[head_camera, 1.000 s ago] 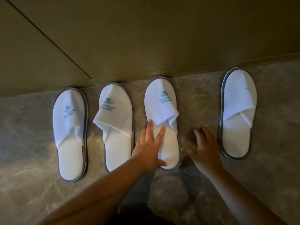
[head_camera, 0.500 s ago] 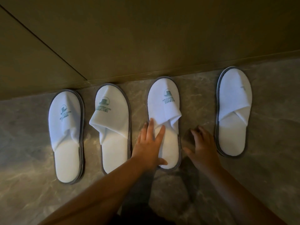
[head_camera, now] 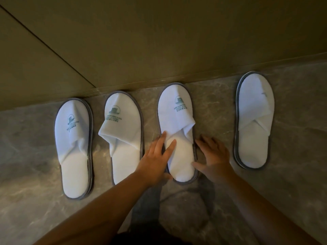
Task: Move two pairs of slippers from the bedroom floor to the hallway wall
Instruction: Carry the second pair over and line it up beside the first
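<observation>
Several white slippers with grey soles lie in a row on the floor, toes against the wall. From the left they are the first slipper point(head_camera: 73, 147), the second slipper point(head_camera: 123, 138), the third slipper point(head_camera: 177, 117) and, set apart at the right, the fourth slipper point(head_camera: 254, 124). My left hand point(head_camera: 155, 160) lies on the third slipper's left side, fingers spread over its insole and thumb at the heel. My right hand point(head_camera: 214, 156) rests on the floor against that slipper's right edge, fingers apart, thumb touching the heel rim.
An olive-brown wall point(head_camera: 159, 41) with a narrow skirting runs behind the toes. The floor point(head_camera: 292, 183) is grey veined stone. A wide gap of floor separates the third and fourth slippers. My dark-clothed knee shows at the bottom middle.
My right hand has slid left until it meets the third slipper's right edge. My left hand stays on that slipper, which has shifted slightly.
</observation>
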### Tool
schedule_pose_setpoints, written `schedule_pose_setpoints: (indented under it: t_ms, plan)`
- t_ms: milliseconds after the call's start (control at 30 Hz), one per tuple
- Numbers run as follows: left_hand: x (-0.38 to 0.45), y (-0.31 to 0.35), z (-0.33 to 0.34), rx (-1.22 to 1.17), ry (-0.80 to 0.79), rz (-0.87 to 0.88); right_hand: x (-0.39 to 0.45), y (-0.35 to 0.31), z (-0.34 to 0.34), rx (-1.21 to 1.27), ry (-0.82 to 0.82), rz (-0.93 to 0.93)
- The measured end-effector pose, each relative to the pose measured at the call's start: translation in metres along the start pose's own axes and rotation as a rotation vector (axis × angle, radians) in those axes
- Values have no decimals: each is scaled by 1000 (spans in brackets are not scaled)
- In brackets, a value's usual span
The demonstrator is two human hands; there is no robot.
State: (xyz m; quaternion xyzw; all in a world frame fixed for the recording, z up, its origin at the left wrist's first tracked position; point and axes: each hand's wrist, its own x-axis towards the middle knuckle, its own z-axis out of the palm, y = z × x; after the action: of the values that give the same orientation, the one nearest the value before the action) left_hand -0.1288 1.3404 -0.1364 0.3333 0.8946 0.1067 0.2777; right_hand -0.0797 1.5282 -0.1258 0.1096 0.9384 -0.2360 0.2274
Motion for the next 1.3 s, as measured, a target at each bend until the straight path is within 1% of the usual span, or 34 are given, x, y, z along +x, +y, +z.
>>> schedule_pose_setpoints:
  t_ms: [300, 333, 367, 400, 433, 467, 500, 533, 633, 700, 767, 933, 1067, 1200, 1300]
  plan:
    - [-4, 2, 2, 13, -26, -32, 2, 3, -3, 5, -67, 3]
    - [-4, 3, 2, 20, -24, -36, 1, 3, -4, 24, -46, -7]
    - [-4, 4, 1, 22, -15, -36, -1, 3, -6, 54, 24, -18]
    - [-4, 5, 0, 20, 1, -35, -3, 3, -9, 78, 143, -7]
    - [-4, 6, -1, 22, 20, -34, -4, 6, -12, 88, 286, 48]
    - [-4, 7, -3, 31, 35, -35, -5, 10, -15, 85, 421, 139]
    - [-4, 7, -5, 36, 51, -37, -5, 15, -20, 75, 512, 243]
    - [-3, 8, -7, 32, 69, -39, -4, 22, -24, 61, 538, 344]
    - [-2, 8, -9, 63, 67, -41, 1, 45, -33, 63, 443, 560]
    - [0, 8, -9, 74, 56, -52, 2, 55, -33, 122, 427, 624]
    - [5, 10, -10, 64, 49, -59, 2, 59, -32, 164, 432, 643]
    - [13, 13, -8, 105, 6, -72, -9, 59, -29, 148, 376, 609]
    - [14, 13, -7, 109, 2, -71, -25, 54, -19, 66, 270, 467]
    - [13, 13, -7, 111, -11, -81, -28, 52, -18, 67, 259, 397]
    - [14, 14, -7, 112, -18, -88, -25, 47, -18, 59, 259, 404]
